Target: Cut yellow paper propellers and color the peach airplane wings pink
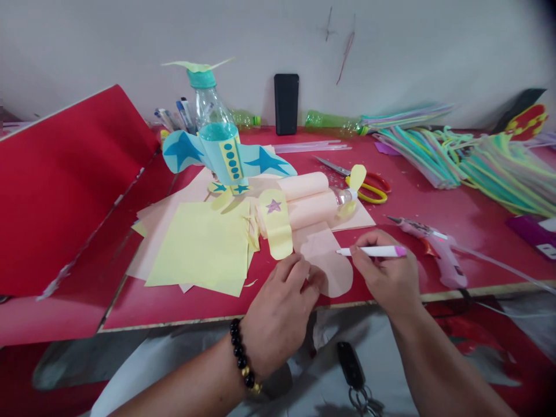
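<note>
My right hand (384,266) is closed around a white marker with a pink cap (373,251), its tip resting on a pale peach paper cutout (332,260) at the table's front edge. My left hand (282,304) presses on the left part of that cutout, fingers bent down on the paper. Just behind lies a peach paper-wrapped bottle plane (304,202) with a yellow wing bearing a purple star (274,223).
A blue bottle plane with star wings (226,150) stands behind yellow paper sheets (204,246). Scissors (362,182), a pink glue gun (434,246), a black phone (286,104), a red board (65,185) at left, striped paper strips (478,156) at right. Keys (354,370) lie on my lap.
</note>
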The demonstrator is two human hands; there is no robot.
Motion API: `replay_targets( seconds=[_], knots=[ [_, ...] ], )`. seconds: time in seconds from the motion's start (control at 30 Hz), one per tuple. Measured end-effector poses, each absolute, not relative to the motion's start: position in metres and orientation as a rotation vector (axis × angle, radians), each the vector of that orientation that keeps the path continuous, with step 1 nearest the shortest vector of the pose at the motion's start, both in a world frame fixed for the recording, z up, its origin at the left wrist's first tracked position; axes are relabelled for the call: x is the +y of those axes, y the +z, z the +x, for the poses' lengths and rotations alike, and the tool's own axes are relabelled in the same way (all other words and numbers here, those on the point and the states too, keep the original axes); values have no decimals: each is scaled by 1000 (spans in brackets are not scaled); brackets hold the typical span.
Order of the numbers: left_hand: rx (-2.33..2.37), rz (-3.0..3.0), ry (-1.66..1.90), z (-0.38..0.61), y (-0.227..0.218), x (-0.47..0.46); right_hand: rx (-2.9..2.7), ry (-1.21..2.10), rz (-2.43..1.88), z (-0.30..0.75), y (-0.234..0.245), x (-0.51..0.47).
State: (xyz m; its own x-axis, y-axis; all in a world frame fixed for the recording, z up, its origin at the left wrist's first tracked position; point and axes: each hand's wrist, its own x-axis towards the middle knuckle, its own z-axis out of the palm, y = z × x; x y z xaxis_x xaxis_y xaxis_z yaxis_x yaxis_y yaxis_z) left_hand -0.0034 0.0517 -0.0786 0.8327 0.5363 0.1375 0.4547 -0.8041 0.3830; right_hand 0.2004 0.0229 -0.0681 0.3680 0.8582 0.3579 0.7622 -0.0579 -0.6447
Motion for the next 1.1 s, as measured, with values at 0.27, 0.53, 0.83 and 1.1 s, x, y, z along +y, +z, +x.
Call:
replay_targets(
  seconds=[0.27,0.53,0.83,1.1],
  knots=[
    [749,2685,338,-3,-80,52,-1305,75,-1801,201,-70,24],
    [738,2686,344,-4,-79,52,-1393,65,-1851,202,-72,30],
    [744,2684,339,-4,-80,52,-1473,124,-1798,202,-73,28],
    [723,2693,378,-3,-80,52,-1543,137,-1757,201,-71,27]
  ],
)
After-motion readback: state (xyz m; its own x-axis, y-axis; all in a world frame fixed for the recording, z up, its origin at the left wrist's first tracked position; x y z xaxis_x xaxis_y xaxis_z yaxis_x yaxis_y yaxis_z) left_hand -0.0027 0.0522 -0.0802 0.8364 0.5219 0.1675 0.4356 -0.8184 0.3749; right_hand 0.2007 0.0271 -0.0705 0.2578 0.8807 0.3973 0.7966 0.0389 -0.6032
